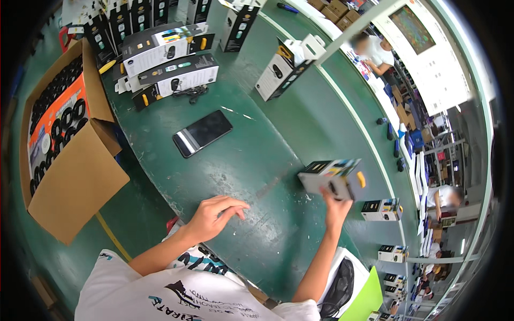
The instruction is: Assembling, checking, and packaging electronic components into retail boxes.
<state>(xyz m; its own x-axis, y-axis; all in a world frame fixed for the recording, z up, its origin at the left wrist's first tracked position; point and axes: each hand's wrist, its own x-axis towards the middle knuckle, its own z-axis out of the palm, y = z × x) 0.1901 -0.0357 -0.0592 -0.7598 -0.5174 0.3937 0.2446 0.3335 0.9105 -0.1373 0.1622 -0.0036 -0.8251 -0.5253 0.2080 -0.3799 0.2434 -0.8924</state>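
The green bench (251, 155) is in front of me, and at its left stands a big open carton (69, 176) with rows of round black parts. At the far side lie stacked retail boxes (168, 61), already closed I think, and more stand past the rail. A dark phone (202, 133) lies flat in the middle. My right hand (336, 209) has its grip closed on one small retail box (332, 178), lifted above the bench edge. My left hand (217, 216) rests on the bench, fingers loosely curled, holding nothing. I judge many boxes are finished and this one is not yet placed.
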